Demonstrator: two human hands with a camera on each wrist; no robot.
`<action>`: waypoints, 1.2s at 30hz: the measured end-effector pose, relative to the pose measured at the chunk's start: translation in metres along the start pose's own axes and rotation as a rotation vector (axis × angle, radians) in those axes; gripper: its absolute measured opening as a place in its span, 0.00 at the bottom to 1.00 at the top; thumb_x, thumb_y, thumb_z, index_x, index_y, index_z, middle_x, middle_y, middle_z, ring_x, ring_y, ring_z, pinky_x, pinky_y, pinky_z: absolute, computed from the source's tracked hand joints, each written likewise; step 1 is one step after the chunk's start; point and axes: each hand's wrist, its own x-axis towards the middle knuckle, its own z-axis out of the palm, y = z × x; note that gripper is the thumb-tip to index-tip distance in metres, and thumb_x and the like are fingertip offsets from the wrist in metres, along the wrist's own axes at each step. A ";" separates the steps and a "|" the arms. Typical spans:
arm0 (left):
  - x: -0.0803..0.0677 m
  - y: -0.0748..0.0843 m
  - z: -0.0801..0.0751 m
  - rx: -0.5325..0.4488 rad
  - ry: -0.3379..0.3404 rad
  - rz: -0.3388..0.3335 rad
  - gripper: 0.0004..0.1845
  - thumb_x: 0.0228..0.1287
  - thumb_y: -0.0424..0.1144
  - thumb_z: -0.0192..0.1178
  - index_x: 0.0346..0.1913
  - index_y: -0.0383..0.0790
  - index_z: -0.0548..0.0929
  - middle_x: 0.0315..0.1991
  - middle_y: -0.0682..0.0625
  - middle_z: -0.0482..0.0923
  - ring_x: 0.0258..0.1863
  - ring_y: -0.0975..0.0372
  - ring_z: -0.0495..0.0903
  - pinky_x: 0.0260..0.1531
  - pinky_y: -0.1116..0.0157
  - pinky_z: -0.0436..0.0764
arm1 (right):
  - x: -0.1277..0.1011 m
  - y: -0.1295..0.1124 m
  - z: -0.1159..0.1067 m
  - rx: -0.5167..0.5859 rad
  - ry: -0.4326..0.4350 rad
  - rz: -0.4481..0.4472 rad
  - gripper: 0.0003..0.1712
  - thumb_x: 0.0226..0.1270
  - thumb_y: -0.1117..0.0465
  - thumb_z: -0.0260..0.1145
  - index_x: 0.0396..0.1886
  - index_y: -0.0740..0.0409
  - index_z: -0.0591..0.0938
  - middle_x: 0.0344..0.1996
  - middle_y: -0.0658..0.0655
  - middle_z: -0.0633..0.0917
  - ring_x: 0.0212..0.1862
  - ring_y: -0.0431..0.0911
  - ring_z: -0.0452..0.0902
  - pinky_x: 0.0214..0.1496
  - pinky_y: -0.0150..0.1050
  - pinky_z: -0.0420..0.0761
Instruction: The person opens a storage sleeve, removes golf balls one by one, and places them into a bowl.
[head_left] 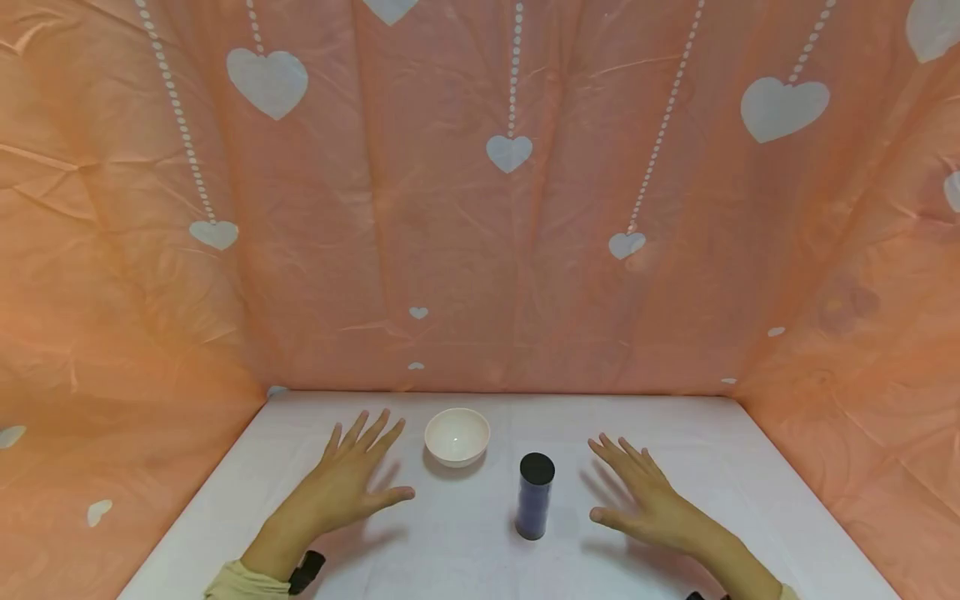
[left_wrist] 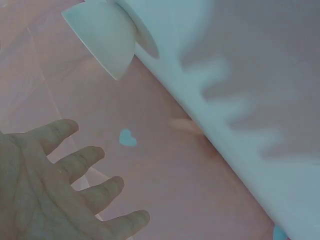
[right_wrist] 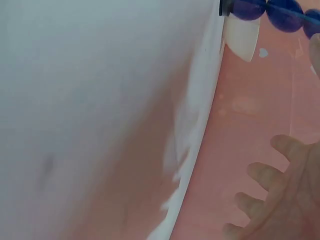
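A person's bare left hand (left_wrist: 55,185) shows at lower left, palm toward the camera, 4 fingers spread. At upper left, apart from the hand, is a smooth whitish rounded bowl (left_wrist: 102,37). Behind hangs a pink sheet (left_wrist: 165,180) bearing a small pale-blue heart (left_wrist: 128,137); the flat white tabletop (left_wrist: 285,190) carries a grey finger-shaped shadow (left_wrist: 260,65).

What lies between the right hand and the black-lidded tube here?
No object: in the head view, only bare white tabletop separates the right hand from the black-lidded tube.
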 end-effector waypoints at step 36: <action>0.020 0.035 0.005 -0.034 -0.040 0.122 0.53 0.67 0.75 0.61 0.85 0.46 0.63 0.85 0.39 0.57 0.84 0.37 0.51 0.78 0.28 0.49 | 0.021 -0.036 0.019 0.185 -0.228 0.072 0.49 0.70 0.34 0.73 0.82 0.48 0.67 0.78 0.58 0.73 0.77 0.63 0.68 0.73 0.69 0.71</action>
